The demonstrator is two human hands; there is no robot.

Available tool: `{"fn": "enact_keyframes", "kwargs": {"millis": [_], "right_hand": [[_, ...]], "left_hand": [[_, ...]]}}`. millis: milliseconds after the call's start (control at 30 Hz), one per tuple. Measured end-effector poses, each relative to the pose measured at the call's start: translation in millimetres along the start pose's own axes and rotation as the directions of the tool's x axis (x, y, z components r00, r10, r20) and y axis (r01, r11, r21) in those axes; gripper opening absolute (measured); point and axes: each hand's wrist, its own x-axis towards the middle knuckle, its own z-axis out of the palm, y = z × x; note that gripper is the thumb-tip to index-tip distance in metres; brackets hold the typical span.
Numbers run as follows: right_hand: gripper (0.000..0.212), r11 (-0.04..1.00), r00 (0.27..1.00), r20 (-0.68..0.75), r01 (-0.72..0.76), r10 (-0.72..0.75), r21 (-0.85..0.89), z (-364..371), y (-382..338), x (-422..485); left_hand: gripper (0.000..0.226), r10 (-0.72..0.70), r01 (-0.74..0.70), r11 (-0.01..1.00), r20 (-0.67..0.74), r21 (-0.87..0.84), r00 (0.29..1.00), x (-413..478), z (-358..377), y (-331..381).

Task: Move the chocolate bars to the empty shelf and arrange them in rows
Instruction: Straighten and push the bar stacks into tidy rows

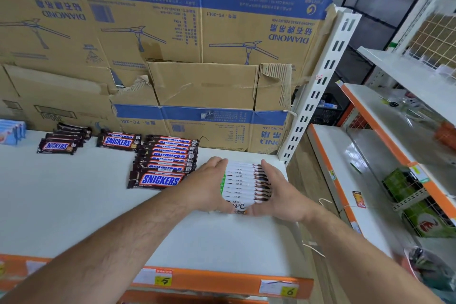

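Observation:
A row of several white Dove chocolate bars (244,184) lies overlapped on the white shelf (74,205), near its right end. My left hand (209,185) presses the row's left side and my right hand (278,190) presses its right side, fingers flat along the bars. Just left of them lies a long overlapped row of Snickers bars (165,163). A short Snickers stack (118,142) and another Snickers row (63,139) sit farther left, toward the back.
Flattened Diamond cardboard boxes (172,44) form the shelf's back wall. Light blue packs (11,132) sit at the far left. A white slotted upright (318,86) marks the shelf's right end. Orange price strip (222,281) runs along the front edge. Neighbouring shelves (385,155) stand to the right.

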Motion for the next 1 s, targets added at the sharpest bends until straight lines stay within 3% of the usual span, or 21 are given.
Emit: {"fn": "enact_keyframes", "kwargs": {"millis": [67,167,433,567,800,1000], "right_hand": [[0.142,0.987,0.999,0.034,0.020,-0.014,-0.163,-4,3,0],[0.143,0.967,1.000,-0.019,0.018,-0.023,-0.253,-4,0,9],[0.141,0.964,0.999,-0.041,0.004,-0.016,-0.264,-10,-11,38],[0.142,0.957,0.999,-0.040,0.003,-0.015,-0.291,-12,-8,41],[0.144,0.961,1.000,-0.022,-0.002,-0.005,-0.277,-14,-7,46],[0.146,0.968,0.997,-0.041,0.048,-0.060,-0.245,-5,1,39]], "left_hand": [[0.129,0.005,-0.006,0.998,0.004,0.063,1.000,2,0,0],[0.129,0.001,-0.002,0.991,0.010,0.135,1.000,8,-6,-1],[0.123,-0.038,0.034,0.982,0.014,0.186,0.999,30,-26,-8],[0.123,-0.022,0.015,0.953,0.020,0.301,1.000,29,-24,-10],[0.119,-0.018,-0.037,0.919,0.135,0.393,0.991,29,-18,-7],[0.102,-0.080,0.009,0.903,0.147,0.430,0.986,39,-14,-7]]}}
